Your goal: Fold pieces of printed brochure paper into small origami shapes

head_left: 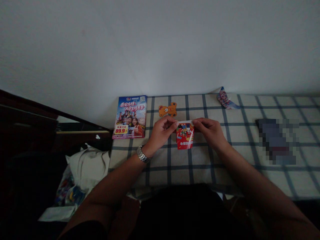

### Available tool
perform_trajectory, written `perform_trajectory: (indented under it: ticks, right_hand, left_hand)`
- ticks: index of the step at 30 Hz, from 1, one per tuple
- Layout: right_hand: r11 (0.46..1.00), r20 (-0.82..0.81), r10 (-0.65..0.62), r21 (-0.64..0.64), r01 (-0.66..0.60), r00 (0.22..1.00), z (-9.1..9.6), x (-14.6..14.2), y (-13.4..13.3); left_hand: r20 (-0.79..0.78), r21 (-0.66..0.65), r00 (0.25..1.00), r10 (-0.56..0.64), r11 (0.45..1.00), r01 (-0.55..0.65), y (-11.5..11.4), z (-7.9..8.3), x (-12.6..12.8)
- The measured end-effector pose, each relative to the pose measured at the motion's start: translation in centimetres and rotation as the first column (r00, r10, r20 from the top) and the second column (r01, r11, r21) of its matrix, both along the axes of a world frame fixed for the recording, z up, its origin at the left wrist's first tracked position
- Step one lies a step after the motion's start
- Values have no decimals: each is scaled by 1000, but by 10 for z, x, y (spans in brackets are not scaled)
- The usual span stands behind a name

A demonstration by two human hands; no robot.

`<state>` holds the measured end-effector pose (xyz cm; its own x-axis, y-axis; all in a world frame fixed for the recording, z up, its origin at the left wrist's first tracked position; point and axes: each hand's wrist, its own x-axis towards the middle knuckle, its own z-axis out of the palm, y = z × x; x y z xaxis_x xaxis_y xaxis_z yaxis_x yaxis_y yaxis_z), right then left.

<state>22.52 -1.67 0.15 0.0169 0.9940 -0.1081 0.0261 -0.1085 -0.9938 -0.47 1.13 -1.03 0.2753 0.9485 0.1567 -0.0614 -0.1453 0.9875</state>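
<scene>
packet (185,137): small and red, hanging between my two sets of fingertips by its pale top edge, just over the cloth (175,173)
left hand (161,131): fingers curled shut, pinching the packet's top left corner
right hand (210,131): same deal, closed on the top right corner
progress: far as I can see the packet's whole, top edge not torn or opened. I'd say the grip is set and that's it, everything else is left
bear (168,110): orange cutout, flat, just past my left fingertips
flyer (130,116): further out left of those fingers, at the cloth's edge
strip (225,99): blue printed scrap, beyond my right fingers by the wall
blurred thing (277,140): well right of my right fingers, can't tell what
watch (143,155): metal, on my left wrist
</scene>
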Motion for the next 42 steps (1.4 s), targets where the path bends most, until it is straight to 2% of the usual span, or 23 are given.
perform_trajectory:
  ticks: [4,8,13,19,25,33,37,42]
  right_hand:
    - [997,32,-42,59,40,999,-1,-1,-1]
    - [996,52,-68,62,65,996,-4,-1,0]
    - [1000,17,-19,-14,19,1000,-4,-1,1]
    - [997,48,78,-25,-77,996,4,-1,-1]
    - [995,113,102,-19,-101,988,5,-1,0]
    - [994,135,113,-13,-112,984,5,3,0]
    - [993,148,114,0,-116,982,6,3,0]
    - [990,231,133,22,-142,964,10,6,1]
  left_hand:
    - [-26,38,1000,-9,999,10,-1,3,1]
    - [-26,42,1000,-17,999,18,-1,2,1]
    - [11,25,1000,7,1000,-7,0,-3,1]
    - [55,-26,998,42,999,-41,1,-4,0]
    - [31,-31,998,52,998,-51,1,-6,0]
    - [103,-143,994,42,989,-27,0,-8,2]
    - [97,-113,995,24,994,-13,-1,-7,1]
    - [-13,-39,1000,-1,999,0,2,-4,-2]
